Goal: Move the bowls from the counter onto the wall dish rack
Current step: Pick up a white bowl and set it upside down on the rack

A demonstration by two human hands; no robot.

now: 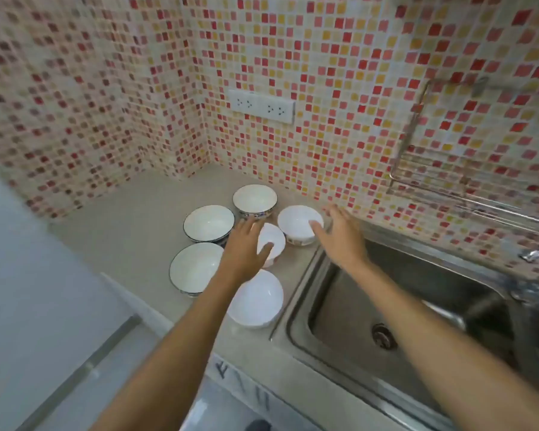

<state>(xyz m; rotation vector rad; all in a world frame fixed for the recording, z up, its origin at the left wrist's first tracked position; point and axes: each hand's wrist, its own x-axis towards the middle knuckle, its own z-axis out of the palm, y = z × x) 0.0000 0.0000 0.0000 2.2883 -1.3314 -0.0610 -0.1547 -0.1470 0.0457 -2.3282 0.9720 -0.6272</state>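
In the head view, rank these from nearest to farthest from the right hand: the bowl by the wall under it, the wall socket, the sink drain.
From the right hand:
1. Bowl by the wall, at its fingertips.
2. Sink drain, below, in the basin.
3. Wall socket, up on the tiles.

Both bare forearms reach forward, converging slightly. The left hand [245, 248] is spread palm down, fingers straight and thumb out. The right hand [339, 234] is likewise flat, fingers extended, holding nothing.
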